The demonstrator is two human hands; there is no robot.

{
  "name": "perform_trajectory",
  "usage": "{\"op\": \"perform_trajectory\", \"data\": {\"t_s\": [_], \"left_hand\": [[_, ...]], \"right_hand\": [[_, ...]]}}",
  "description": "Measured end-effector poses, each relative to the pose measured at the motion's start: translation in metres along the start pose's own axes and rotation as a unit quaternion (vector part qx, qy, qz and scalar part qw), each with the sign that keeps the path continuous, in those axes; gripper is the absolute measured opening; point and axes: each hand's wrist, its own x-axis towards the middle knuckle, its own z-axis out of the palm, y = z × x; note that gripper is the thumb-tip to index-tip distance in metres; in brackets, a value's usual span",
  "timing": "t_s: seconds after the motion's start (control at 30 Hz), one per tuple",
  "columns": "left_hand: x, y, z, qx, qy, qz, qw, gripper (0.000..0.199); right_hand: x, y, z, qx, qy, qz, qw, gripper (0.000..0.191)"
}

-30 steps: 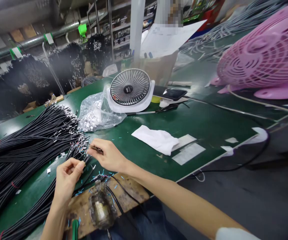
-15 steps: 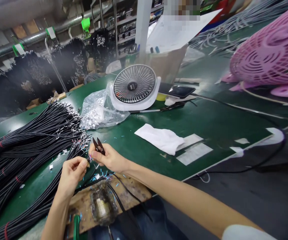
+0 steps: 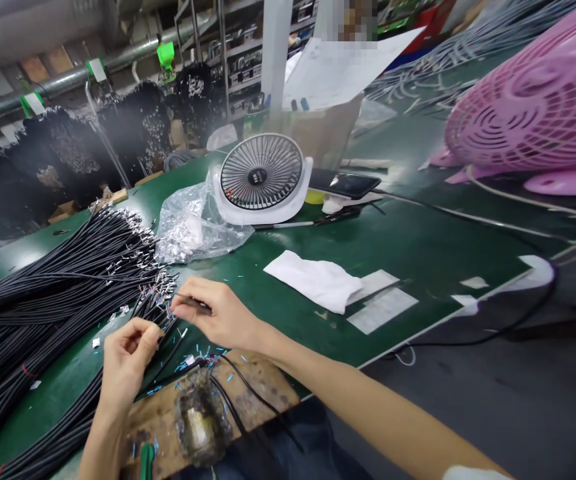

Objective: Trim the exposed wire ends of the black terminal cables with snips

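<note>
My left hand [image 3: 125, 360] is closed in a pinch over the cable bundle's front edge. A small dark cable end [image 3: 162, 331] shows at its fingertips; the rest is hidden by the fingers. My right hand [image 3: 223, 313] is wrapped round dark metal thread snips [image 3: 195, 303], seen nearly edge-on, beside the bundle's wire ends. Black cables [image 3: 53, 293] with stripped, pale-tipped ends lie in a thick bundle at the left, tied with red bands. Below the hands, a stained wooden board [image 3: 263, 383] carries a metal lump [image 3: 201, 423] and blue wire scraps.
A white fan [image 3: 263, 177] stands behind a clear plastic bag [image 3: 193, 223] of small metal parts. A white cloth [image 3: 313, 279] and paper slips [image 3: 383, 310] lie right of my hands. Further off are a phone [image 3: 351, 184] and a pink plastic fan [image 3: 523, 120].
The hands have drawn slightly apart, my left one moving left and down. The snips have turned from blades pointing up to lying nearly flat. The view has shifted a little.
</note>
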Motion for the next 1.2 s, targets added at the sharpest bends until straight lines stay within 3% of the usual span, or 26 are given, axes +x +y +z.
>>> {"op": "perform_trajectory", "data": {"t_s": [0.17,0.33,0.4,0.47,0.57,0.63,0.73,0.87,0.97,1.07,1.13,1.2], "left_hand": [[0.002,0.000,-0.002,0.032,-0.013,-0.014,0.999,0.039],[0.005,0.002,-0.002,0.027,-0.019,0.000,0.999,0.038],[0.004,0.001,-0.001,0.028,-0.015,0.010,0.999,0.035],[0.003,0.001,0.000,0.023,-0.004,0.008,1.000,0.034],[0.002,0.001,-0.002,0.000,0.003,-0.017,1.000,0.036],[0.001,0.001,-0.003,-0.005,0.002,-0.029,1.000,0.038],[0.001,0.000,-0.002,0.008,-0.007,-0.038,0.999,0.041],[0.003,-0.001,0.001,0.012,-0.035,-0.068,0.997,0.046],[0.006,0.000,0.002,0.007,-0.063,-0.081,0.995,0.050],[0.008,0.005,0.003,0.010,-0.074,-0.077,0.994,0.054],[0.007,0.010,0.006,0.019,-0.072,-0.078,0.994,0.054],[0.005,0.015,0.010,0.038,-0.059,-0.064,0.995,0.050]], "right_hand": [[-0.007,0.003,0.006,-0.043,-0.010,-0.091,0.995,0.013],[-0.006,0.000,0.004,-0.004,-0.042,-0.028,0.999,0.012],[-0.003,0.000,0.000,-0.063,-0.007,-0.013,0.998,0.012],[0.000,0.002,-0.007,-0.118,0.066,0.000,0.991,0.013],[0.005,0.004,-0.017,-0.115,0.153,0.054,0.980,0.014],[0.006,0.002,-0.016,-0.056,0.099,0.076,0.991,0.015],[0.004,-0.002,-0.006,0.019,0.003,0.047,0.999,0.013],[0.000,-0.006,0.006,0.030,0.035,0.033,0.998,0.013],[-0.001,-0.006,0.009,0.103,0.017,0.114,0.988,0.016],[-0.001,-0.003,0.012,0.218,-0.056,0.209,0.952,0.017],[-0.001,0.000,0.012,0.192,-0.076,0.216,0.954,0.017],[0.000,0.004,0.006,0.054,-0.030,0.180,0.982,0.016]]}}
